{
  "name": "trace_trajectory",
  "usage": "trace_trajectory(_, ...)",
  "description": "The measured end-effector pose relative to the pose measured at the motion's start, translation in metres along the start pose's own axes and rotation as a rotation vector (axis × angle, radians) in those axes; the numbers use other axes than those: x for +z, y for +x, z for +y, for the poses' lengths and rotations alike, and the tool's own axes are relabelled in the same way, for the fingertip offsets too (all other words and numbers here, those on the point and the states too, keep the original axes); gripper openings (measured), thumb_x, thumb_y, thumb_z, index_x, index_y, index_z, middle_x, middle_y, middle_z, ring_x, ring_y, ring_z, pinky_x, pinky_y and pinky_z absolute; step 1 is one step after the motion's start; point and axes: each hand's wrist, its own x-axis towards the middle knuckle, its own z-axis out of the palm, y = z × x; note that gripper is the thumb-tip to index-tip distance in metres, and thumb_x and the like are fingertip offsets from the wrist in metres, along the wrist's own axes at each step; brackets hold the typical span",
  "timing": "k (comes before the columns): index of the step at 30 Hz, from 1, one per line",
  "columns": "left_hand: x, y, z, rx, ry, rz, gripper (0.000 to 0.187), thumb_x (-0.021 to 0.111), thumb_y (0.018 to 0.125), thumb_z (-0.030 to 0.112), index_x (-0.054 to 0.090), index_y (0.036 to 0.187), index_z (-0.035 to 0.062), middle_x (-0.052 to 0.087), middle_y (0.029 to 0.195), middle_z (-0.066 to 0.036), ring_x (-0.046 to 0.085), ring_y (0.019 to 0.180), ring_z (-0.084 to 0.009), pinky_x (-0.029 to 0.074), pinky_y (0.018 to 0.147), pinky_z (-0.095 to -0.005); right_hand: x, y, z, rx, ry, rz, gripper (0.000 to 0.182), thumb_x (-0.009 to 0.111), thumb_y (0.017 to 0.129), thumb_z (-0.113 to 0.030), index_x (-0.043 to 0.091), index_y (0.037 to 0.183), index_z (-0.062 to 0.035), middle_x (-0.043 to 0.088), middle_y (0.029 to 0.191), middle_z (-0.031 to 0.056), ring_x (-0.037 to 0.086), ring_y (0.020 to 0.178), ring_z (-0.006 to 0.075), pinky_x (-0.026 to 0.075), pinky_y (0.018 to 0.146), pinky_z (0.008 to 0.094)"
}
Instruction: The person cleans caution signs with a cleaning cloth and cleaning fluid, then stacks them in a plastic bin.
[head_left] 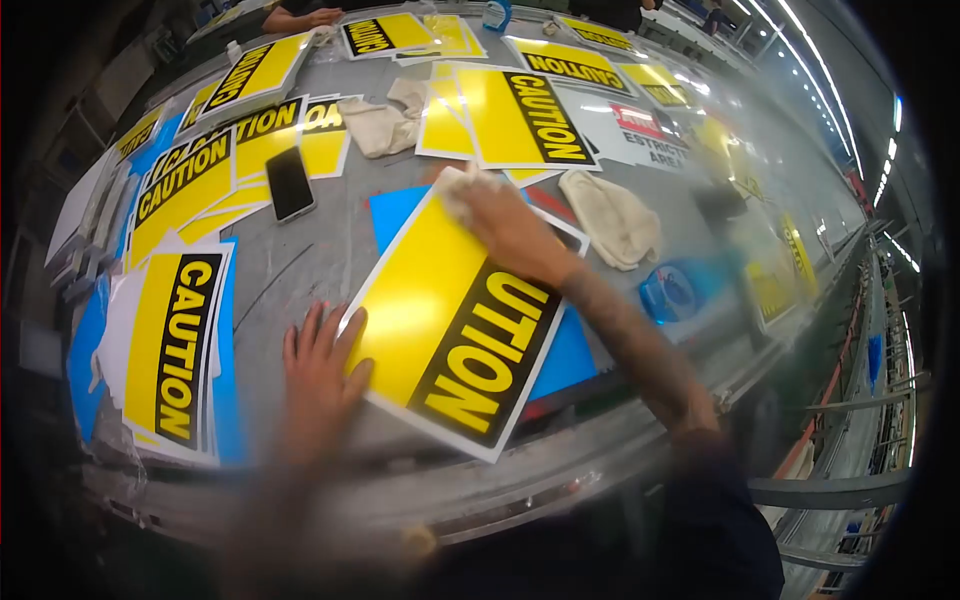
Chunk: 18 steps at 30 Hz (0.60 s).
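A yellow and black caution sign (410,310) with a white border lies tilted in front of me on a blue sheet (565,360). My right hand (515,232) presses a pale cloth (455,188) on the sign's far end, its fingers closed over it. Spread fingers of my left hand (325,355) rest at the sign's left edge, the thumb on its surface. The right forearm covers part of the lettering. Another beige cloth (610,220) lies right of the sign, near a blue bottle (670,290).
Stacked caution signs (175,345) lie at the left, with a black phone (290,183) behind them. More signs (520,115) and a crumpled cloth (385,120) sit farther back. Across the table a person's hand (322,17) shows. The table's near edge (560,490) curves below me.
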Motion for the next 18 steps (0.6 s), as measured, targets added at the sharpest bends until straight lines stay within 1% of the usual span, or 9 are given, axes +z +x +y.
trace_trajectory(2,-0.005,-0.002,-0.003,-0.007,-0.002,-0.003,0.06,0.055,0.109,0.037,0.051,0.164,0.012,0.045,0.17,-0.018,0.029,0.165,-0.0408,0.013,0.132,-0.0661,0.023,0.004,-0.025,-0.158,-0.001,-0.101,0.046,0.045,0.118,-0.03,0.055,0.156,-0.0063,0.055,0.16,0.0212,0.05,0.151,0.0402,0.029,0.131,0.0534)
trace_trajectory(4,0.001,0.002,-0.004,0.004,-0.001,-0.009,0.061,0.055,0.109,0.038,0.05,0.164,0.0117,0.045,0.17,-0.018,0.028,0.165,-0.0406,0.013,0.132,-0.0664,0.04,-0.008,-0.057,-0.377,-0.118,-0.062,0.045,0.048,0.116,-0.026,0.053,0.157,-0.0074,0.058,0.158,0.0203,0.057,0.143,0.0427,0.04,0.124,0.0542)
trace_trajectory(8,0.005,-0.001,-0.009,0.012,-0.002,-0.015,0.062,0.053,0.111,0.041,0.048,0.166,0.0128,0.044,0.171,-0.018,0.026,0.166,-0.0401,0.013,0.131,-0.0674,0.018,0.04,0.008,0.01,-0.143,-0.01,0.044,0.048,0.115,-0.024,0.056,0.153,-0.0035,0.059,0.157,0.0219,0.06,0.138,0.0409,0.044,0.121,0.0511)
trace_trajectory(12,0.002,-0.001,-0.009,0.017,-0.009,-0.028,0.063,0.05,0.113,0.045,0.045,0.168,0.0134,0.043,0.172,-0.017,0.024,0.167,-0.0395,0.012,0.132,-0.0673,0.036,0.004,-0.054,-0.248,-0.099,-0.179,0.05,0.045,0.118,-0.033,0.053,0.161,-0.0093,0.051,0.166,0.0208,0.048,0.155,0.0389,0.035,0.129,0.0493)
trace_trajectory(14,-0.001,-0.004,-0.019,0.041,-0.062,-0.09,0.085,0.067,0.104,0.05,0.035,0.172,0.0115,0.038,0.175,-0.02,0.021,0.168,-0.0403,0.011,0.134,-0.0636,0.026,0.014,-0.032,-0.08,0.086,-0.14,0.049,0.048,0.116,-0.03,0.053,0.161,-0.0095,0.053,0.165,0.0212,0.048,0.154,0.0419,0.035,0.13,0.0484)
trace_trajectory(15,-0.009,-0.005,-0.024,0.057,-0.15,-0.11,0.095,0.073,0.099,0.052,0.032,0.174,0.0106,0.036,0.176,-0.021,0.02,0.168,-0.0405,0.012,0.135,-0.0619,0.03,0.024,-0.008,-0.136,-0.012,0.058,0.046,0.054,0.114,-0.028,0.057,0.152,-0.0038,0.06,0.155,0.0228,0.058,0.143,0.0427,0.041,0.123,0.0509)
trace_trajectory(16,-0.016,-0.005,-0.031,0.07,-0.24,-0.127,0.104,0.08,0.095,0.053,0.029,0.175,0.0098,0.034,0.176,-0.023,0.019,0.169,-0.0406,0.012,0.136,-0.0602,0.023,0.031,-0.01,-0.049,-0.144,0.054,0.047,0.056,0.113,-0.027,0.056,0.153,-0.0044,0.061,0.152,0.0242,0.058,0.142,0.0424,0.043,0.121,0.0512)
trace_trajectory(17,-0.017,-0.008,-0.046,0.071,-0.242,-0.13,0.131,0.092,0.077,0.056,0.022,0.175,0.0051,0.03,0.178,-0.025,0.017,0.169,-0.0403,0.016,0.137,-0.055,0.032,0.025,-0.022,-0.024,-0.156,0.008,0.051,0.058,0.111,-0.027,0.053,0.156,-0.0055,0.06,0.155,0.024,0.056,0.144,0.0429,0.042,0.121,0.0538)
trace_trajectory(18,-0.016,-0.007,-0.051,0.061,-0.227,-0.106,0.133,0.093,0.075,0.056,0.022,0.175,0.0042,0.03,0.178,-0.025,0.018,0.169,-0.0399,0.017,0.137,-0.0543,0.042,0.015,-0.047,-0.003,-0.168,-0.04,0.055,0.06,0.109,-0.027,0.05,0.159,-0.0065,0.058,0.158,0.0239,0.055,0.145,0.0435,0.041,0.121,0.0564)
